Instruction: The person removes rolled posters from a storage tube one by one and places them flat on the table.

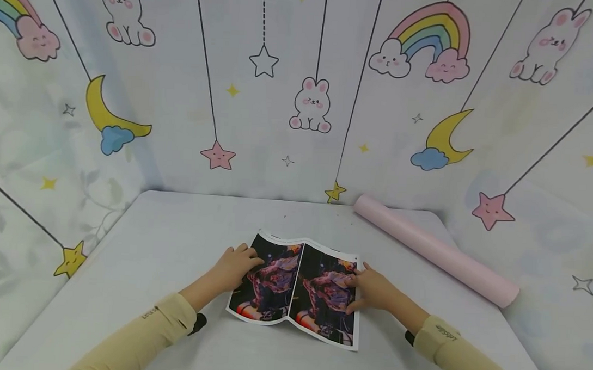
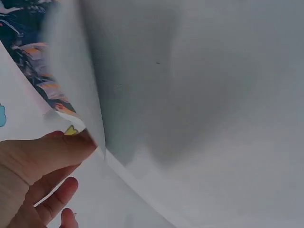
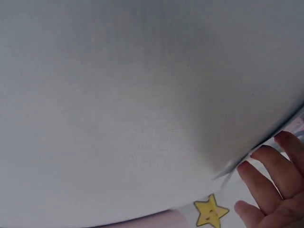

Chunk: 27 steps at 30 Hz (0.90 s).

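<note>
A white-bordered sheet of paper carries two matching dark, colourful printed pictures side by side. A fold runs down its middle and stands up as a ridge, so both halves slope. My left hand grips the sheet's left edge; in the left wrist view, its thumb pinches a bent part of the paper, the other fingers loosely curled. At the right edge, my right hand lies with spread fingers and thumb over the picture's border. The right wrist view shows its fingertips along the paper's thin edge.
A pink roll lies diagonally across the right back of the white table. A curtain-like backdrop with bunnies, stars, moons and rainbows rises behind and along both sides.
</note>
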Each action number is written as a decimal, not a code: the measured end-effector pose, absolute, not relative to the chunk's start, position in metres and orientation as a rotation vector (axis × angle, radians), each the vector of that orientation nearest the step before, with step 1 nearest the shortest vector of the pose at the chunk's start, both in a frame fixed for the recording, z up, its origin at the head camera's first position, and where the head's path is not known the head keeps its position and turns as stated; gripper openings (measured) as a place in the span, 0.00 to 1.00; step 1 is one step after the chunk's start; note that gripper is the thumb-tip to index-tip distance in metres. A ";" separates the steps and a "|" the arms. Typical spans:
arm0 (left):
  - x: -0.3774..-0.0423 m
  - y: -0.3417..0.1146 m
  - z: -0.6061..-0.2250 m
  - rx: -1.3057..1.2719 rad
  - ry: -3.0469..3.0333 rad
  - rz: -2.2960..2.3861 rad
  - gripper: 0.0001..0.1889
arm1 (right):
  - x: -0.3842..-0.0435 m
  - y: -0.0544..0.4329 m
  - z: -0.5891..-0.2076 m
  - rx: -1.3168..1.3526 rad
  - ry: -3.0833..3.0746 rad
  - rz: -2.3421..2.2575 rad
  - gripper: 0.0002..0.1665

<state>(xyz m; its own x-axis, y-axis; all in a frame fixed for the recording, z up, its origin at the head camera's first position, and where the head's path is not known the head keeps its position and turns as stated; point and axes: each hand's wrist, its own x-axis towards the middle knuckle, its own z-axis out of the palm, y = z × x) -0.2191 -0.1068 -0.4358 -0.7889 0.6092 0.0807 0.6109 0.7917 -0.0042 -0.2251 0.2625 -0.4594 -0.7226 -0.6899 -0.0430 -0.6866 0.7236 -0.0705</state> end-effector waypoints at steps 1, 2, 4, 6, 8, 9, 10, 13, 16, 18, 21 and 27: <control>-0.218 -0.103 -0.434 -1.003 -2.855 -0.033 0.25 | -0.224 0.261 -0.459 -1.145 2.868 -0.070 0.44; -0.218 -0.100 -0.432 -1.023 -2.810 -0.037 0.25 | -0.223 0.259 -0.459 -1.144 2.881 -0.068 0.42; -0.216 -0.092 -0.429 -1.034 -2.740 0.010 0.25 | -0.218 0.253 -0.458 -1.147 2.917 -0.034 0.36; -0.214 -0.084 -0.427 -1.038 -2.670 0.066 0.24 | -0.213 0.245 -0.457 -1.135 2.961 0.002 0.31; -0.210 -0.075 -0.428 -1.040 -2.610 0.108 0.23 | -0.207 0.236 -0.457 -1.113 3.004 0.051 0.30; -0.207 -0.070 -0.429 -1.034 -2.595 0.131 0.20 | -0.204 0.232 -0.457 -1.103 3.025 0.080 0.31; -0.204 -0.066 -0.430 -1.039 -2.592 0.120 0.17 | -0.202 0.227 -0.457 -1.093 3.043 0.097 0.33; -0.193 -0.054 -0.436 -1.076 -2.640 0.074 0.11 | -0.197 0.217 -0.456 -1.060 3.074 0.155 0.34; -0.181 -0.047 -0.442 -1.112 -2.751 0.074 0.19 | -0.193 0.212 -0.452 -1.030 3.064 0.110 0.29; -0.175 -0.045 -0.446 -1.116 -2.812 0.102 0.27 | -0.191 0.210 -0.450 -1.029 3.042 0.094 0.25; -0.173 -0.045 -0.450 -1.096 -2.867 0.152 0.40 | -0.187 0.208 -0.447 -1.060 2.984 0.081 0.20; -0.183 -0.051 -0.452 -1.079 -3.010 0.085 0.50 | -0.174 0.198 -0.447 -1.143 2.862 0.055 0.17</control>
